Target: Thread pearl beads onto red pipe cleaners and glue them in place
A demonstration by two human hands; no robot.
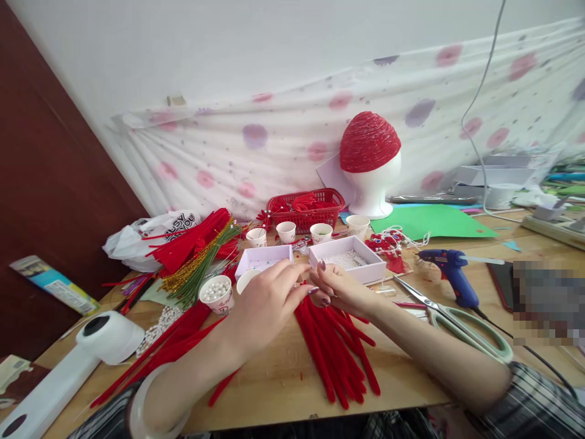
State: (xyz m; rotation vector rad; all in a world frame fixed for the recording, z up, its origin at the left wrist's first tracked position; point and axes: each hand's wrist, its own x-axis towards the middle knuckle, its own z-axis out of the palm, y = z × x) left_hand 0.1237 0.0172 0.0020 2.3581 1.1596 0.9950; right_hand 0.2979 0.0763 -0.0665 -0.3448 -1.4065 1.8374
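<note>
My left hand (267,302) and my right hand (340,286) meet over the top end of a pile of red pipe cleaners (336,347) on the wooden table (283,381). Both hands have their fingertips pinched together around a small red piece I cannot make out between them. Just behind the hands stand two shallow white boxes, the left box (262,259) nearly bare and the right box (350,259) holding small pearls. A paper cup of white pearls (217,294) sits by my left wrist.
Scissors (457,320) and a blue glue gun (450,271) lie to the right. Bundles of red, gold and green stems (196,253) lie left. Behind are several paper cups, a red basket (306,210) and a foam head with a red cap (370,161).
</note>
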